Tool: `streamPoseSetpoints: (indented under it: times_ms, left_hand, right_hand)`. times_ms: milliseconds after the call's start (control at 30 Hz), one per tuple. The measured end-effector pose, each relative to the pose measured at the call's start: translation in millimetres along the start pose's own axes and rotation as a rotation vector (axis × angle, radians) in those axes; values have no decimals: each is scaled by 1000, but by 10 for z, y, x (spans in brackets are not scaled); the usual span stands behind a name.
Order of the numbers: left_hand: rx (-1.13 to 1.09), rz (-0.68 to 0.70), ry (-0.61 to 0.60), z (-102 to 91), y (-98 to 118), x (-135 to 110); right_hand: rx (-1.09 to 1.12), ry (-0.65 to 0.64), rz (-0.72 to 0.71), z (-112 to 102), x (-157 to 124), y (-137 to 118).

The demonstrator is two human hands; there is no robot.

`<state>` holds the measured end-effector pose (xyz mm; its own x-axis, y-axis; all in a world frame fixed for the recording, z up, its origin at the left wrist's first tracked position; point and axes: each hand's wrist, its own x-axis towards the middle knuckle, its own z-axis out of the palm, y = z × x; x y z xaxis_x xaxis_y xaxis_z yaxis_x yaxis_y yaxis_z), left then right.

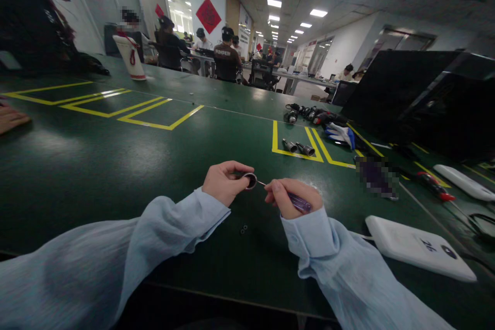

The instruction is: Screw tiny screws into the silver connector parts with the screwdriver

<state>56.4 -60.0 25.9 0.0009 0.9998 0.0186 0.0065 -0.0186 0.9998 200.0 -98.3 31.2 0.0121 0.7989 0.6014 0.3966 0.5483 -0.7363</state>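
Between the thumb and fingers of my left hand [225, 181] is a round metal ring-shaped part [251, 181], its open end turned to the right. My right hand [296, 197] is closed around the purple handle of a screwdriver [300, 203]. The thin shaft points left, and its tip is at the ring's opening; I cannot tell whether it touches. A few small black pieces [243, 229] lie on the green table [185, 165] below my hands. Farther out, two metal cylindrical parts [297, 147] lie inside a yellow-taped rectangle.
A pile of dark metal parts [305, 112] and a blue-and-white glove [341, 134] lie at the back right. Nearer are a white power bank [419, 247] with a cable and a red-and-black tool [435, 185]. A white cup [130, 56] stands back left. Another person's hand [11, 117] rests at the left edge.
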Motion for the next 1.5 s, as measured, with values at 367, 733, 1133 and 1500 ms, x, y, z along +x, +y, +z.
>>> streamPoseSetpoints:
  times_ms: [367,733,1133,1500]
  left_hand:
    - [-261,-29,104,-156,-67,287]
    - [-300,-79,62,-131,-46,258]
    - [-360,-146,-17,-113,8,200]
    - [-196,-41,-114,-77,-17,84]
  right_hand:
    - [110,-344,544,-20,47,-52]
    - [-17,-438,463,74,-51,6]
    - [584,-103,649,-64,150,118]
    - [-1,-5,-138,40,34,116]
